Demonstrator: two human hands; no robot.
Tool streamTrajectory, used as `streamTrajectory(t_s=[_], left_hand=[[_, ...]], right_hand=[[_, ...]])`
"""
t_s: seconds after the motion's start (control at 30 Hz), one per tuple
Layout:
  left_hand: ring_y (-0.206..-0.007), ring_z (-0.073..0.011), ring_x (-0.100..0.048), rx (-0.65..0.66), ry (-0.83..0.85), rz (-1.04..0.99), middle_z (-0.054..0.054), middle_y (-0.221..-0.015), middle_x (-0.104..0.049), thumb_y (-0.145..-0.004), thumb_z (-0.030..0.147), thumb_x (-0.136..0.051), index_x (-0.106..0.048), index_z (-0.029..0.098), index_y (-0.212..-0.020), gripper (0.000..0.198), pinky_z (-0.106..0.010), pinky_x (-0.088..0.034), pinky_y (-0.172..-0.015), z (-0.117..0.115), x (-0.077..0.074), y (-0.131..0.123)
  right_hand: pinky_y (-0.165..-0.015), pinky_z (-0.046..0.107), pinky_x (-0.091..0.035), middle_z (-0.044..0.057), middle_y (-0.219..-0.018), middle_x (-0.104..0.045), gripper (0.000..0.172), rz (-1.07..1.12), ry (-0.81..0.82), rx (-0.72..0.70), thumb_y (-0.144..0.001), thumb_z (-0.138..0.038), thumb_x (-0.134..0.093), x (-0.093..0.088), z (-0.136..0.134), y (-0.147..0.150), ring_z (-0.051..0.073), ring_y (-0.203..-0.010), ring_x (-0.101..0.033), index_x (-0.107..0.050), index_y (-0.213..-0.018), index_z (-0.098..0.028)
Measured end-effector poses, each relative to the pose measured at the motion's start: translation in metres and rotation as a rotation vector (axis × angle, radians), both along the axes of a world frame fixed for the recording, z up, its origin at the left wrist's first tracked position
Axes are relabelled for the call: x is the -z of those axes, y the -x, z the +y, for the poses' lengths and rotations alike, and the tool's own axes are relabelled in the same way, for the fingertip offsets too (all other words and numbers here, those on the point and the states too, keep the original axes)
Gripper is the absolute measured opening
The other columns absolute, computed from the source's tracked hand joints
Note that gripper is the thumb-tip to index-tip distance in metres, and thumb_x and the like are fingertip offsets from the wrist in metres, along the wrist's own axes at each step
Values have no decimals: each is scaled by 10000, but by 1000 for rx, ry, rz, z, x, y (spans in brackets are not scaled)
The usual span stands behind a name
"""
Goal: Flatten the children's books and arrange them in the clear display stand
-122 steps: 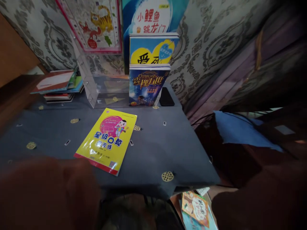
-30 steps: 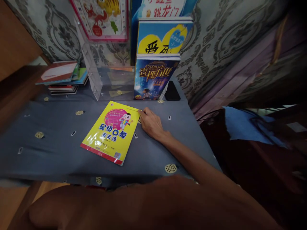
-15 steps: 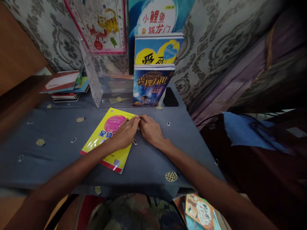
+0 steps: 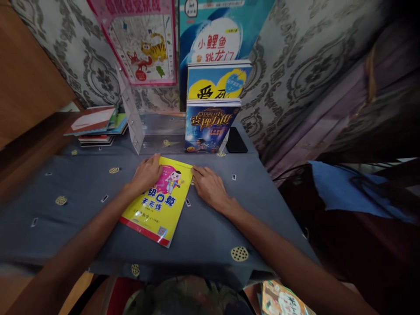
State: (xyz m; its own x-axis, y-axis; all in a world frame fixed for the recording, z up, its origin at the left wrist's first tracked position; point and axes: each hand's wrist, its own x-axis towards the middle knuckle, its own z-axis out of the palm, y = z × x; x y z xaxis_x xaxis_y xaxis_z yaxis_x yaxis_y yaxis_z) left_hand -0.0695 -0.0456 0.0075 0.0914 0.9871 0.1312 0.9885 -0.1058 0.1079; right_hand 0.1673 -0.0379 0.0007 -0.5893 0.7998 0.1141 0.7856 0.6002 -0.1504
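A yellow workbook [image 4: 164, 192] with a red bottom edge and a cartoon child on its cover lies flat and slightly turned on the table. My left hand [image 4: 148, 173] is closed at its upper left corner, fingers bent over the edge. At the upper right corner, my right hand [image 4: 209, 186] holds the book's edge with its fingers together; the thumb is hidden. Just beyond the workbook stands a clear acrylic book rack [image 4: 131, 120]. A dark blue comic-style book [image 4: 210, 129] is in its front right tier.
Behind it in the rack are a blue-yellow book [image 4: 218, 83], a teal book [image 4: 213, 26] and a pink-bordered book [image 4: 141, 48]. A black phone-like slab [image 4: 236, 141] lies to the right. Stacked books [image 4: 95, 124] sit at the back left; an orange book [image 4: 282, 299] is below the front edge.
My left hand has moved left across the cover to the upper left corner, uncovering the cartoon child. My right hand stays at the right corner. The view has shifted slightly upward.
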Motion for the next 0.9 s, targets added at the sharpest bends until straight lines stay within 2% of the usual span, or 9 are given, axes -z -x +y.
streamTrajectory(t_s=[0.17, 0.27, 0.43, 0.5, 0.67, 0.9], left_hand=[[-1263, -307, -574, -32, -5, -18, -203, -1382, -583, -992, 249, -352, -417, 89, -1394, 438, -434, -454, -1044, -3, 2, 4], [-1312, -295, -542, -47, -11, -10, -206, -1390, -580, -986, 230, -351, -432, 91, -1373, 419, -428, -448, -1052, -5, 1, 0], [-1366, -302, -488, -47, -43, 79, -209, -1393, -582, -984, 159, -312, -459, 100, -1348, 397, -511, -362, -1119, -7, 2, -6], [-1356, -288, -500, 0, -26, 82, -198, -1412, -570, -970, 118, -307, -457, 108, -1363, 421, -501, -339, -1143, -7, 2, -11], [-1341, -259, -508, 211, 29, -21, -155, -1451, -540, -893, 63, -387, -412, 128, -1435, 546, -414, -388, -1130, -6, 4, -27], [-1375, -212, -477, 465, 74, -140, -114, -1486, -514, -892, 36, -342, -397, 170, -1460, 586, -428, -382, -1155, -17, 12, -33]], right_hand=[[-900, 452, -428, 162, -1381, -608, 380, -14, -72, -59, -988, -121, -379, 1, 3, -1, 313, -1118, -547, -612, -1289, -116], [-973, 456, -385, 156, -1401, -596, 387, -18, -88, -92, -983, -122, -399, 3, 12, 0, 311, -1204, -519, -597, -1315, -118], [-1069, 481, -340, 134, -1455, -560, 401, 60, -51, -105, -998, -161, -403, 11, 25, 0, 294, -1325, -467, -567, -1364, -138], [-1080, 471, -341, 129, -1467, -551, 406, 98, -26, -98, -1009, -179, -392, 13, 26, -1, 285, -1344, -460, -559, -1376, -137], [-1107, 473, -331, 136, -1469, -548, 414, 162, 22, -96, -1005, -174, -403, 14, 27, -2, 271, -1373, -449, -558, -1387, -139], [-1139, 461, -308, 124, -1488, -531, 413, 184, 63, -101, -1007, -181, -413, 13, 29, -4, 264, -1395, -438, -557, -1392, -143]])
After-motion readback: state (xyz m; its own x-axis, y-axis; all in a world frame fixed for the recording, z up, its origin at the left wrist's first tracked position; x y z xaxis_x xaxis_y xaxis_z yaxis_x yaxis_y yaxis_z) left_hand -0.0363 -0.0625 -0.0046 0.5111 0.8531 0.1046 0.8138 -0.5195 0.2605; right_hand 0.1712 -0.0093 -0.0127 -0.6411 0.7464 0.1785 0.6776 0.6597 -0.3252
